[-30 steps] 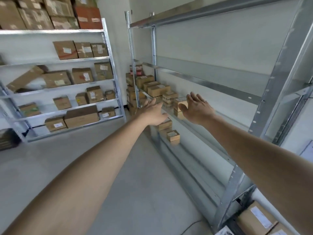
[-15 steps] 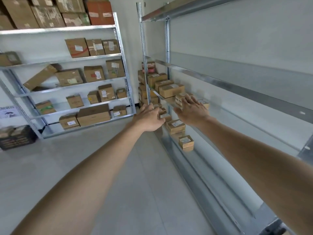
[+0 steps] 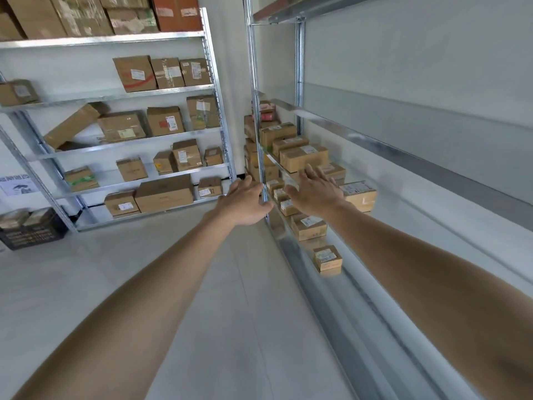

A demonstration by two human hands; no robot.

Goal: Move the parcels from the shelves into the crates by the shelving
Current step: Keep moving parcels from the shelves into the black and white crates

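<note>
Both bare arms stretched forward. Left hand [image 3: 245, 202] flat, palm down, fingers [image 3: 247, 182] straight and slightly spread, holding nothing. Its thumb is just beside the front upright of the galvanised steel shelving unit [image 3: 300, 67] on the right.

Right hand [image 3: 315, 192] also spread wide, fingers straight, nothing held. It hovers at the middle shelf edge near the brown cardboard parcels [image 3: 302, 157]; cannot tell if it touches any box.

Parcels are rectangular, matte and taped, with white printed labels, packed at the far end of that shelf. One labelled cardboard box [image 3: 359, 194] sits just right of the right hand. On the lower shelf there is a flat labelled carton [image 3: 308, 226], then a small square carton [image 3: 327, 256] apart from it, nearer the camera. Shelf metal is smooth, shiny, reflective.

Black plastic slatted crate [image 3: 31, 232] on the floor far left, beside the second steel shelving unit [image 3: 213, 88], with boxes in it. That unit carries bigger cartons, one long one tilted. Pale grey tiled floor [image 3: 230, 313], matte.
</note>
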